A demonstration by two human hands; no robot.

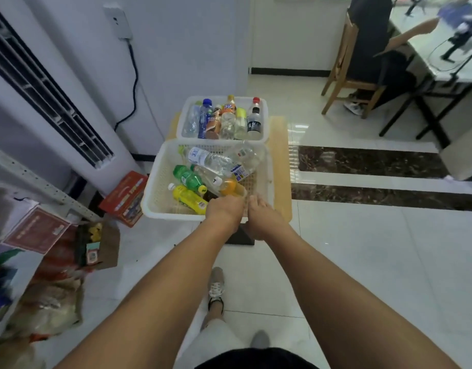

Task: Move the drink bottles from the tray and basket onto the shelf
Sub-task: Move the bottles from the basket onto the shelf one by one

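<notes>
Left hand (224,209) and right hand (261,217) meet side by side at the near rim of the white basket (160,211). Their fingers are hidden, so the grip can't be called. Inside lie a yellow bottle (189,199), a green bottle (187,178) and a clear water bottle (211,159). Toward the bench's (281,150) far edge, the second basket (182,129) holds upright bottles.

The basket (160,182) is white lattice, with a yellow bottle (189,199), green bottle (188,178) and brown-marbled floor bands (376,161).

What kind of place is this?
Likely a small office or shop back room: a metal shelf rack with packaged goods at left, a floor-standing air conditioner, and a desk with a wooden chair across the tiled floor.
</notes>
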